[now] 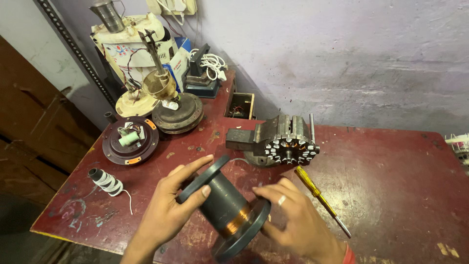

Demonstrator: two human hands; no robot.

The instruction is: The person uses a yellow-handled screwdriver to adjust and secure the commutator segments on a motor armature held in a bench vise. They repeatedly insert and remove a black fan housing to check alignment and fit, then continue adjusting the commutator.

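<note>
Head view: both hands' fingers (195,168) curl closed around the tilted wire spool (225,208).

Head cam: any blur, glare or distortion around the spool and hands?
Head view: light is soft and even, with faint shadows under the hands. The dark spool is sharp, with only a dull sheen on its copper winding. The left hand and right hand show no motion blur. Wide-angle distortion bends the table edge and the wall corner.

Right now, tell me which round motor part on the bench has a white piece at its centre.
The dark round motor housing nearest the left edge, orange tabs on its rim; the motor cover behind it carries a brass cup.
</note>
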